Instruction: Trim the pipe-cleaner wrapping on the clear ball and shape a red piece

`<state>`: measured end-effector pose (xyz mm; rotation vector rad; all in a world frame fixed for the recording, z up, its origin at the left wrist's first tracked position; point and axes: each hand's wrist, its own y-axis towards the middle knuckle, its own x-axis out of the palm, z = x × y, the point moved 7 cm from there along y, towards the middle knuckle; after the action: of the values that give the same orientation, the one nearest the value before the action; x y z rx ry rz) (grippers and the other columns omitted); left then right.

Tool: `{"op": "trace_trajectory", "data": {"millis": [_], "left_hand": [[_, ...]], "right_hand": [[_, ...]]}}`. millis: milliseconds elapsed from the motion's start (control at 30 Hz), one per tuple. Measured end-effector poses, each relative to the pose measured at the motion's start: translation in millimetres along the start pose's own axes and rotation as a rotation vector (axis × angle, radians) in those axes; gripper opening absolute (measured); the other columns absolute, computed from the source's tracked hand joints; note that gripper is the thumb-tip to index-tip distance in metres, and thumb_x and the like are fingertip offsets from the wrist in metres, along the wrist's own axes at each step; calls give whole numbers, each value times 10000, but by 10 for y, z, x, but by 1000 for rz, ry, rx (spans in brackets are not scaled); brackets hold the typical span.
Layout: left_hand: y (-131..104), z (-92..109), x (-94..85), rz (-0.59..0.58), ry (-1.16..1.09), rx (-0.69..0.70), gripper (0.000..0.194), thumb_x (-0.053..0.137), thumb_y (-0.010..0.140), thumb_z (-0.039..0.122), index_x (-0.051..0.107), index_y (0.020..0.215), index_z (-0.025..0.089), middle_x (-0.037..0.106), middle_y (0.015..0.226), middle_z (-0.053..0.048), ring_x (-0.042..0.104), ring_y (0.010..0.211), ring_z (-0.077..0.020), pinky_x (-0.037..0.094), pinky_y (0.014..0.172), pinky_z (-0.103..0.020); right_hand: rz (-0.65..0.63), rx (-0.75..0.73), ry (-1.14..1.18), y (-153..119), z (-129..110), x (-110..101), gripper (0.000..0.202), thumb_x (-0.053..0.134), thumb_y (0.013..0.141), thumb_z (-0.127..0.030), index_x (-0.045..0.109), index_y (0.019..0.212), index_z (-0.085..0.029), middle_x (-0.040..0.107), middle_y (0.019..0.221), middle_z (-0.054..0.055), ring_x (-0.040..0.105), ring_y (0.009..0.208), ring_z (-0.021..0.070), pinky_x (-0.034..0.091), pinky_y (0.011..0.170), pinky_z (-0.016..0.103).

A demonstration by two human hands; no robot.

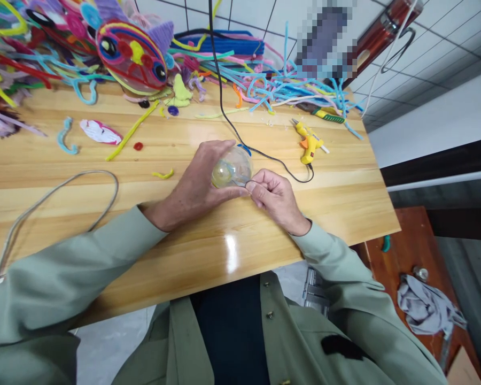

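Observation:
Above the middle of the wooden table, my left hand (202,179) wraps round a clear, rounded plastic piece (238,164). A yellowish round shape and some blue show in or through it. The fingertips of my right hand (274,195) are pinched together at its lower right edge, close to my left thumb. Whatever lies between those fingertips is too small to make out. A bit of blue (244,149) shows at the top of the clear piece. To the right lies a yellow glue gun (309,143) with its black cord.
Colourful pipe cleaners (264,88) and a decorated fish-like face (132,56) line the table's back. A black cable (220,80) hangs down near my hands. A grey cable (44,200) loops at left. A red flask (380,37) stands at back right.

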<state>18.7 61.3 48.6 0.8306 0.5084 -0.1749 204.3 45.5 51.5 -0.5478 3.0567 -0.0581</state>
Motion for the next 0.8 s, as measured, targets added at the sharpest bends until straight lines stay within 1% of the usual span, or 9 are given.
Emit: {"op": "trace_trajectory", "data": {"millis": [100,167,367,500,567,633,667,733,800], "left_hand": [[8,57,-14,14,1,8,862,832,1022,704,478,1691,292,680,1537,-169,683,1433,-377,628,1194,-614],[1,89,-13,33,-4,1,812,808,1039,706,502,1672,300,689,1525,-162,681,1428,-371,624,1198,-614],[-63,92,39,69,-43,-75,733,775,1074,678,503,1676,360,661,1557,-149,637,1476,-370,573,1250,-629],[-79,1,82,77,-81,-93,799,799,1035,728,486,1682,380,659,1575,-122,622,1479,-388,558,1251,-665],[-72,-49,93,78,-62,-79,892,811,991,791,471,1699,367,670,1554,-120,634,1431,-396,589,1197,-683],[-58,-77,88,84,-33,-62,1006,815,943,854,441,1733,356,692,1504,-130,661,1334,-387,632,1111,-669],[-52,-81,81,88,-19,-62,1025,806,937,870,435,1742,357,701,1485,-133,667,1307,-380,641,1088,-656],[-44,-64,65,88,-5,-77,982,787,949,872,463,1725,364,707,1469,-135,667,1308,-373,639,1093,-633],[-48,-21,58,78,-3,-108,886,785,974,845,520,1671,368,700,1468,-129,657,1355,-373,617,1143,-634]], "right_hand": [[30,-2,8,-14,-8,-1,480,856,982,-625,625,828,-233,533,554,-97,362,497,76,314,522,255],[48,-7,15,-26,-10,6,473,857,984,-619,634,830,-231,537,557,-98,351,493,74,313,521,258],[110,-27,54,-47,45,11,498,868,964,-664,663,849,-224,515,553,-101,340,498,78,273,511,260],[65,4,59,-15,58,7,515,872,954,-678,642,832,-234,511,542,-105,311,484,76,281,515,264],[26,27,25,-3,40,6,533,876,941,-692,632,815,-236,518,539,-101,314,483,76,283,515,267],[13,38,-10,-4,14,2,546,876,934,-703,623,804,-237,518,536,-98,324,487,79,282,516,270],[19,38,-20,-10,1,0,549,875,934,-706,620,802,-238,515,536,-98,327,490,80,283,519,272],[50,29,-33,-28,-16,0,554,865,938,-719,619,805,-241,508,540,-99,323,496,83,285,527,276],[83,22,-42,-47,-12,14,563,855,938,-743,630,817,-242,507,552,-96,319,507,87,287,532,280]]}}
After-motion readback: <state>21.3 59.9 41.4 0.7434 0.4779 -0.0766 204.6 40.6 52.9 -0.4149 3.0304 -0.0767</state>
